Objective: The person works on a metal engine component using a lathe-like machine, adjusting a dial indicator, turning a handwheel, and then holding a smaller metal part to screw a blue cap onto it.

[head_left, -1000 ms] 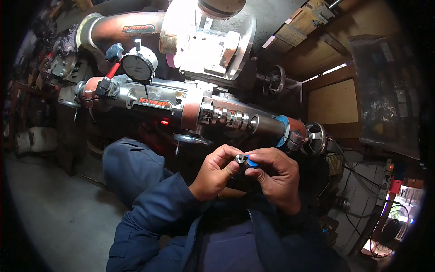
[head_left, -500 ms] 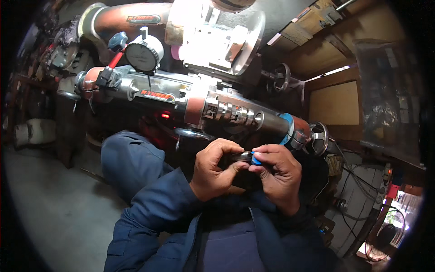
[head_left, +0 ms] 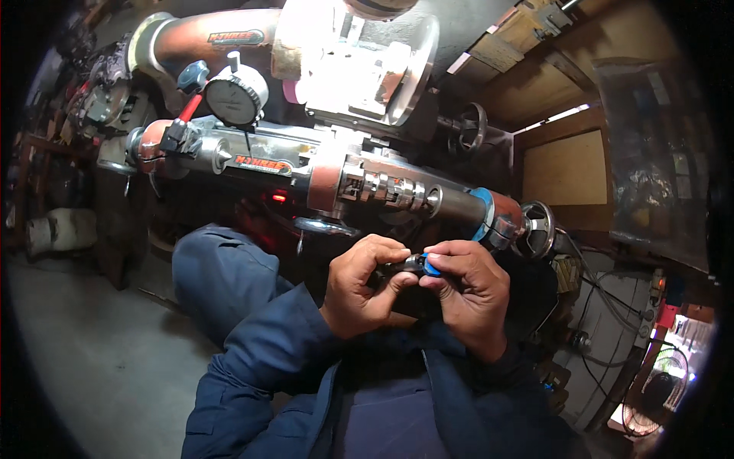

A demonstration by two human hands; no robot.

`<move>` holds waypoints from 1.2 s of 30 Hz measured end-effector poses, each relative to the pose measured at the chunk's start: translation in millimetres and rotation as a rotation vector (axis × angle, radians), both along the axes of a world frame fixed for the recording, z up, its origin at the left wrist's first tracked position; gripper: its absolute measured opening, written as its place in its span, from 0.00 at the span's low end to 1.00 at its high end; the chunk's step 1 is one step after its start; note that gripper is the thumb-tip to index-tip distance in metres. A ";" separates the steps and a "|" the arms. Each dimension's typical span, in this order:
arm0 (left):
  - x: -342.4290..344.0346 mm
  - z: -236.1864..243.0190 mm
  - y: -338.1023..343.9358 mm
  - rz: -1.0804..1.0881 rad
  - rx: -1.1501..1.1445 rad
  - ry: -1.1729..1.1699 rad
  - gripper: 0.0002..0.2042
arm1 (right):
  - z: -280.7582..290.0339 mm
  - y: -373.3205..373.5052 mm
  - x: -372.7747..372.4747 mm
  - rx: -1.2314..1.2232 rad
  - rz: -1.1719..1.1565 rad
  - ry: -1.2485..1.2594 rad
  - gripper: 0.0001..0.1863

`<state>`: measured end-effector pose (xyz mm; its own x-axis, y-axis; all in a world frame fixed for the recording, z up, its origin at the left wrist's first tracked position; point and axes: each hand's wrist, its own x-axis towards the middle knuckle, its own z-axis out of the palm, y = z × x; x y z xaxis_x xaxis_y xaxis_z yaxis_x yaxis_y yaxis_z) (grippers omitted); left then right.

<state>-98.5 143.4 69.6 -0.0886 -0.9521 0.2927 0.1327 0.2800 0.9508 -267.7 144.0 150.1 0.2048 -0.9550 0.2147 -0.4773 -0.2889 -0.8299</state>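
My left hand (head_left: pixel 359 287) is closed round a short dark metal cylinder (head_left: pixel 409 264), held sideways below the machine's front bar. My right hand (head_left: pixel 470 302) pinches a small blue piece (head_left: pixel 430 266) against the cylinder's right end; fingers partly hide both. Just beyond them is a silver and red machine assembly (head_left: pixel 329 183) with a row of steel collars (head_left: pixel 386 191), a steel handwheel (head_left: pixel 539 229) at the right and another wheel (head_left: pixel 321 228) in front. A dial indicator (head_left: pixel 235 98) on a red-handled holder (head_left: pixel 187 107) stands at the left of the bar.
An upper machine head with a steel disc (head_left: pixel 420 69) sits behind. Wooden panels (head_left: pixel 562 168) and a plastic sheet (head_left: pixel 650 176) are at right, above cables and a fan (head_left: pixel 657 382). A white container (head_left: pixel 61 229) lies at left. My dark-clothed leg (head_left: pixel 222 275) is beside my left arm.
Since a second ago the metal piece has turned from end-on to sideways, with my left fingers further round it. My right fingers and the blue piece have shifted slightly right and up.
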 end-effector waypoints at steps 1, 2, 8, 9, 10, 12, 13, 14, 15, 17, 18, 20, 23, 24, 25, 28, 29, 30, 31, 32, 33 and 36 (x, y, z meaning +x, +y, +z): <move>-1.5 0.4 -0.4 -0.009 -0.001 0.003 0.13 | 1.5 -0.5 0.2 -0.001 -0.009 0.003 0.14; -1.6 1.7 -0.9 0.020 -0.030 -0.017 0.13 | 2.7 -1.2 1.1 -0.008 0.002 0.005 0.14; 0.2 2.4 -4.8 0.086 -0.182 -0.170 0.12 | -0.3 0.8 2.5 -0.023 -0.005 0.000 0.15; -0.4 2.9 -4.2 0.076 -0.161 -0.171 0.12 | -0.9 0.8 2.0 -0.029 -0.004 0.002 0.15; -2.1 2.8 -2.4 0.074 -0.160 -0.173 0.12 | -1.6 0.2 0.8 -0.028 -0.006 0.000 0.15; -4.8 3.3 1.6 0.025 0.025 -0.031 0.10 | -1.5 -3.6 -2.8 0.026 0.059 -0.053 0.15; -3.6 4.4 2.0 0.022 0.026 -0.031 0.10 | -1.2 -6.2 -6.2 0.026 0.057 -0.053 0.15; -1.6 5.9 2.2 -0.069 0.152 0.015 0.09 | -1.1 -9.0 -10.9 0.078 0.122 -0.069 0.16; -0.3 6.8 2.4 -0.161 0.278 0.060 0.08 | -0.8 -11.8 -15.1 0.129 0.187 -0.085 0.16; -3.1 -7.0 -0.3 -0.259 0.357 0.211 0.08 | 0.4 -18.3 -21.2 0.150 0.236 -0.096 0.16; -4.2 -11.8 -1.1 -0.353 0.435 0.363 0.07 | 1.2 -19.6 -22.9 0.172 0.290 -0.106 0.16; -4.3 -13.2 0.9 -0.395 0.509 0.406 0.07 | 0.5 -19.0 -25.1 0.178 0.276 -0.102 0.15; -10.4 -11.3 -0.2 -0.343 0.505 0.352 0.08 | 0.3 -15.9 -21.3 0.161 0.191 -0.038 0.14; -12.7 -10.5 -0.3 -0.250 0.426 0.257 0.08 | -0.1 -13.7 -17.8 0.139 0.121 0.024 0.13; -12.8 -8.4 -0.6 -0.249 0.427 0.255 0.08 | -1.6 -10.7 -14.3 0.139 0.121 0.022 0.13; -11.0 -2.4 -0.3 -0.109 0.191 -0.029 0.08 | -4.6 -5.3 -7.7 0.008 0.029 0.033 0.13; -11.6 -2.0 0.9 -0.113 0.203 0.007 0.08 | -3.0 -4.8 -7.7 0.010 0.035 0.031 0.13; -12.0 -1.6 1.6 -0.116 0.215 0.042 0.08 | -2.0 -4.5 -7.7 0.012 0.041 0.028 0.13; -11.0 -1.4 0.6 -0.121 0.217 0.044 0.08 | -2.0 -5.4 -9.5 0.014 0.036 0.031 0.13; -8.9 -1.2 -1.2 -0.170 0.212 0.064 0.07 | -2.7 -8.2 -13.6 0.089 0.088 -0.045 0.13; -7.6 -1.1 -2.3 -0.219 0.206 0.084 0.07 | -2.7 -11.4 -17.8 0.164 0.141 -0.120 0.13; -10.1 -12.6 -0.9 -0.470 0.594 0.546 0.06 | 1.4 -23.9 -31.3 0.216 0.312 -0.122 0.14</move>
<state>-108.6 142.4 56.9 -0.4962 -0.8605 -0.1158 0.5801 -0.4278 0.6931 -299.0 120.1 151.5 0.4777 -0.8767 0.0562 -0.2887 -0.2171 -0.9325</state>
